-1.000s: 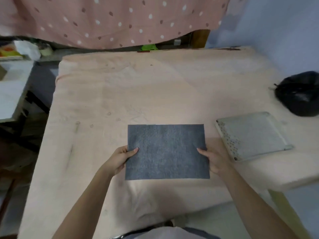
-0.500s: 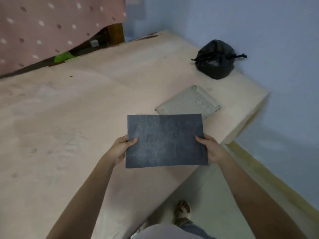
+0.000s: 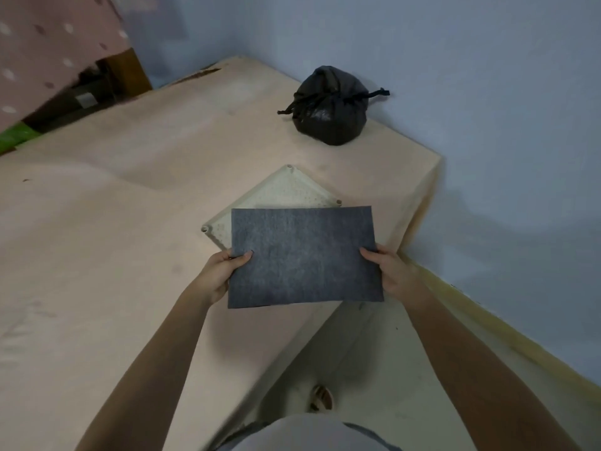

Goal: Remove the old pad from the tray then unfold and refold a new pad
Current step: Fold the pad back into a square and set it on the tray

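A flat grey rectangular pad point(image 3: 304, 257) is held in the air between both hands, above the near corner of the table. My left hand point(image 3: 221, 271) pinches its left edge, thumb on top. My right hand point(image 3: 390, 270) grips its right edge. Behind and partly under the pad lies a cream perforated tray point(image 3: 283, 190), turned like a diamond; its near part is hidden by the pad.
The table point(image 3: 113, 222) has a peach cover and ends at a corner just right of the tray. A tied black bag point(image 3: 330, 112) sits near the blue wall. A spotted pink curtain point(image 3: 48, 43) hangs at far left. Floor and my foot show below.
I have turned right and lifted the pad off the table. It now hovers over the tray's near part, and the tray and black bag have come closer to the centre of view.
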Tool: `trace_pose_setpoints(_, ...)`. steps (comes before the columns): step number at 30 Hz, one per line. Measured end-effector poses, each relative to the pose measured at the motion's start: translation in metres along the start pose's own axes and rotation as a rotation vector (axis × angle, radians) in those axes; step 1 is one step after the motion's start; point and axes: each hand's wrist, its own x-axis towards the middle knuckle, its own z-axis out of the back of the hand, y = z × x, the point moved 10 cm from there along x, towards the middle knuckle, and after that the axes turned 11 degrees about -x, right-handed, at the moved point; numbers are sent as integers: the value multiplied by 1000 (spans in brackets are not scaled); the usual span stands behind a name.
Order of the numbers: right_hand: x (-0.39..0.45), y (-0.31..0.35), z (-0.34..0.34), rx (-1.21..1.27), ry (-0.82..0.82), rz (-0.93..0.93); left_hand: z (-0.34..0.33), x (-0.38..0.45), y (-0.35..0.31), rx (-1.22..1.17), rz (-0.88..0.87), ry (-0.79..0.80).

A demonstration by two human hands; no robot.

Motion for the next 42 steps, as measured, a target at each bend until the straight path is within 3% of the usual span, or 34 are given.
trace_pose_setpoints(16,109,63,42,-118,104,-19,-40,79,-11,-82,-15,-131)
trace_pose_setpoints(24,182,104,4,-302,254,-66,-20,108,-20,-253,-65,-245)
trace_pose_setpoints(31,215,99,-41,-454,397,-147,1,86,-10,-370,-120,-359)
trace_pose_setpoints(42,240,87,-99,-699,513,-167,31,46,6,-167,-127,-843)
